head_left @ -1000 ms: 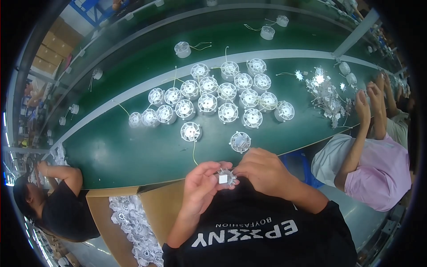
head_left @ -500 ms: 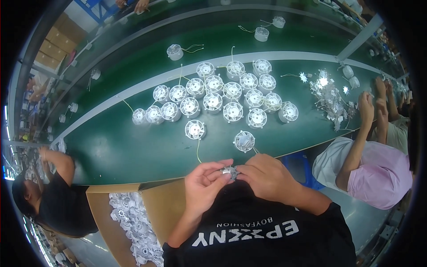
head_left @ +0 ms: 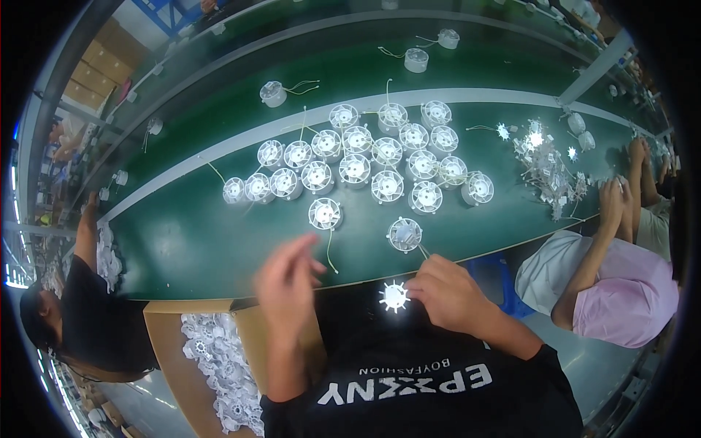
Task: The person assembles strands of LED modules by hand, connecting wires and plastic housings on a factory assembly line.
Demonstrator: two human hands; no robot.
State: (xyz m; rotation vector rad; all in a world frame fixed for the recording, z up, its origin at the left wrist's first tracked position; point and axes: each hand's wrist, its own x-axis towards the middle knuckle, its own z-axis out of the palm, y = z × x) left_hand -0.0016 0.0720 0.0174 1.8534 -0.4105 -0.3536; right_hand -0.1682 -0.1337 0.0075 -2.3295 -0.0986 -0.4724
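Pinched in the fingers of my right hand (head_left: 447, 290) is a shiny star-shaped metal plate (head_left: 394, 297), held low in front of my shirt at the bench edge. My left hand (head_left: 287, 283) is raised near that edge, blurred, with fingers apart and nothing visible in them. Just beyond it lies a round white fan housing (head_left: 326, 214) with a yellow wire trailing toward me. Another round housing (head_left: 404, 235), with a silvery part on it, stands close above my right hand; its wires run down to the right hand.
Several white housings (head_left: 354, 168) stand grouped on the green bench (head_left: 190, 248). Star plates and small metal parts form a pile (head_left: 548, 168) on the right. A cardboard box (head_left: 166, 343) of white plastic parts (head_left: 219, 372) sits at lower left. Co-workers sit on both sides.
My left hand has let go of the metal plate and moved up and left. The right hand keeps the plate, now turned so its star face shows brightly.
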